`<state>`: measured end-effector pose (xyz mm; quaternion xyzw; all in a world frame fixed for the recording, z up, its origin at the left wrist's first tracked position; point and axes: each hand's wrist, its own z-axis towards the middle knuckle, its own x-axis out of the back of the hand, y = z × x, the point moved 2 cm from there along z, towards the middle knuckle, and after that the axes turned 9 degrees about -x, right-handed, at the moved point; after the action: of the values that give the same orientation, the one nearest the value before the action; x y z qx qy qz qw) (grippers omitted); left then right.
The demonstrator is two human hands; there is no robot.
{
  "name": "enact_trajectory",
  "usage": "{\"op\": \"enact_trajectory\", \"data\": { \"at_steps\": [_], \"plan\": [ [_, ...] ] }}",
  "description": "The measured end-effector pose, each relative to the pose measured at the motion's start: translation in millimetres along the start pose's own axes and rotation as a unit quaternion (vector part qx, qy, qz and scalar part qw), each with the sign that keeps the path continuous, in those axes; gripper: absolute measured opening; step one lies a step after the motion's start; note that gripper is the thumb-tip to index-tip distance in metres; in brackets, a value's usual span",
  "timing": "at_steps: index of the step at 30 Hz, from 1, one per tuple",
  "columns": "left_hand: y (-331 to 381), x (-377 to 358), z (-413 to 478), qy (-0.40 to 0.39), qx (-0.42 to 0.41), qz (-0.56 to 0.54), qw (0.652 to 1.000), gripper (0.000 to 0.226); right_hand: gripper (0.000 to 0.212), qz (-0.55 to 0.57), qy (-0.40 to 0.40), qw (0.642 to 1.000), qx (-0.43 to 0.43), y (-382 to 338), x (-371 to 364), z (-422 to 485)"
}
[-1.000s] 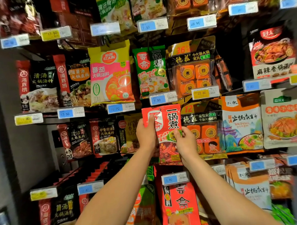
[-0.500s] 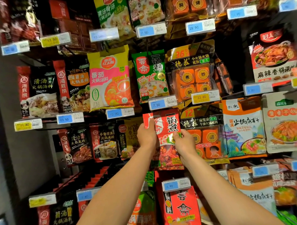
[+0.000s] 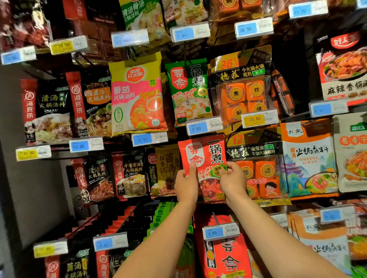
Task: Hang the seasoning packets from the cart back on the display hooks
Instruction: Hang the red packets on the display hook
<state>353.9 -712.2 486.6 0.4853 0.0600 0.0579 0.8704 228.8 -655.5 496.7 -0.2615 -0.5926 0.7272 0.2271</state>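
A red seasoning packet with white and black characters is held up against the display wall, its top edge just under the blue 7.50 price tag. My left hand pinches its left edge, thumb on the front. My right hand grips its right edge at mid-height. The hook behind the packet's top is hidden by the tag and the packet. The cart is out of view.
Hanging packets fill the wall: a green one above, an orange-cube pack at right, a brown one at left, and a red packet under the 3.90 tag below. A grey wall panel borders the left.
The red packet and both hands stay at the same hook spot under the 7.50 tag; my hands have slid slightly lower on the packet. The camera view shifted a little.
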Motion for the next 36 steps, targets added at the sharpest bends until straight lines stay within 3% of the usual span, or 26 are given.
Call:
{"op": "enact_trajectory", "data": {
  "at_steps": [9, 14, 23, 36],
  "plan": [
    [-4, -4, 16, 0.011, 0.017, 0.010, 1.000, 0.048, 0.023, -0.068, 0.056, 0.995, 0.039, 9, 0, 3],
    [-34, 1, 3, 0.004, -0.034, 0.045, 0.998, 0.033, 0.002, -0.086, 0.051, 0.994, 0.053, 14, 0, 10],
    [-47, -5, 27, 0.023, -0.027, 0.124, 0.992, 0.028, 0.037, -0.121, -0.015, 0.992, 0.043, 23, -13, 31],
    [-64, -13, 31, 0.008, -0.017, 0.070, 0.997, 0.035, 0.042, -0.142, -0.051, 0.986, 0.070, 39, -24, 34]
  ]
}}
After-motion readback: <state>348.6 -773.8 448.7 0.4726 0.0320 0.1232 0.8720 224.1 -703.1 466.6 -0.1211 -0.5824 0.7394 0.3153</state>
